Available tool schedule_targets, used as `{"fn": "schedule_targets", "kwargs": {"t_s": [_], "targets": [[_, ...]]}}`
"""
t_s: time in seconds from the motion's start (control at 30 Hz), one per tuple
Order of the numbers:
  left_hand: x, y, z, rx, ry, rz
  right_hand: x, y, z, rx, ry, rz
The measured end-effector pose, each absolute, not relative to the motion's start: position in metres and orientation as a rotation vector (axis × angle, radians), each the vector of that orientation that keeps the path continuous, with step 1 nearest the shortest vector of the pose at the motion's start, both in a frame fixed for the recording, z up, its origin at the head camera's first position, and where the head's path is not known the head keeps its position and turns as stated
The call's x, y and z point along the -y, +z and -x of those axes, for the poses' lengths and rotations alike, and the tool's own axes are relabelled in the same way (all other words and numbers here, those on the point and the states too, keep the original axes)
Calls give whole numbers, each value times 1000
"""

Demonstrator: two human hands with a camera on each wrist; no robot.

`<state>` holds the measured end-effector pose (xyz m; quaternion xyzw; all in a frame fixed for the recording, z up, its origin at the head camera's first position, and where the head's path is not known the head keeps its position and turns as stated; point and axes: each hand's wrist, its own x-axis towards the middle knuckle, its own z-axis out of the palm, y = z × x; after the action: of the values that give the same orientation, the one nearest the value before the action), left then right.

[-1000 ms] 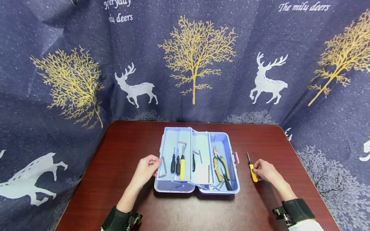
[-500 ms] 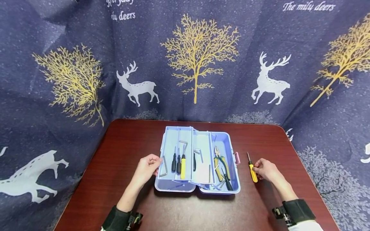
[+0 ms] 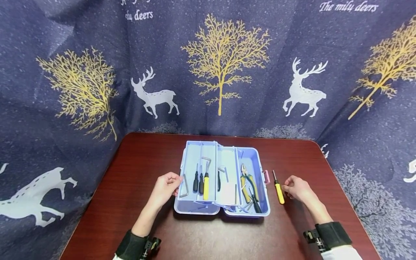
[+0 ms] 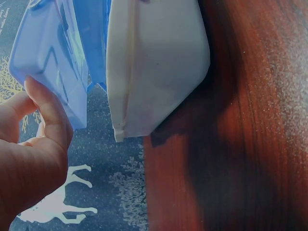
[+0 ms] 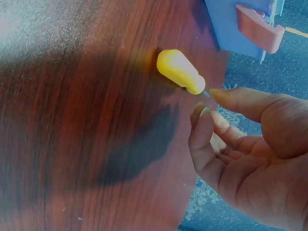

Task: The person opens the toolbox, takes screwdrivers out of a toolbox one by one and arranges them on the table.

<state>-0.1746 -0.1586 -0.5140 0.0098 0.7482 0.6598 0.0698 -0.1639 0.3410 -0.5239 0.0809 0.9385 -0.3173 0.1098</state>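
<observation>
In the head view, a light blue toolbox (image 3: 180,209) stands on the table with its stepped trays spread out. My left hand (image 3: 167,186) pinches the left edge of the upper tray (image 3: 192,153), beside a hex key (image 3: 186,186); in the left wrist view a finger (image 4: 45,103) lies against the tray's outer wall. To the right of the box lies a yellow-handled screwdriver (image 3: 279,193), its tip pointing away from me. My right hand (image 3: 299,189) is just to its right, thumb and forefinger apart with nothing between them in the right wrist view.
Two black screwdrivers (image 3: 195,182) and another yellow one (image 3: 206,186) lie in the upper tray. More hex keys (image 3: 225,174) are in the lower tray. Yellow-green pliers (image 3: 255,189) lie in the deep compartment. A pink latch (image 3: 266,177) juts toward the loose screwdriver. Patterned cloth hangs behind.
The yellow screwdriver, earlier in the fingers of my right hand, has shifted left toward the toolbox and been let go. My left hand stays at the tray edge.
</observation>
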Motion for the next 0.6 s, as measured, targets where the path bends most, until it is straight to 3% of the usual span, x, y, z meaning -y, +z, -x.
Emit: {"fn": "schedule_targets", "kwargs": {"t_s": [0.6], "targets": [[159,-517,175,-2246,1997,-6,-313,-547,162,-2732,-931,-196]]}}
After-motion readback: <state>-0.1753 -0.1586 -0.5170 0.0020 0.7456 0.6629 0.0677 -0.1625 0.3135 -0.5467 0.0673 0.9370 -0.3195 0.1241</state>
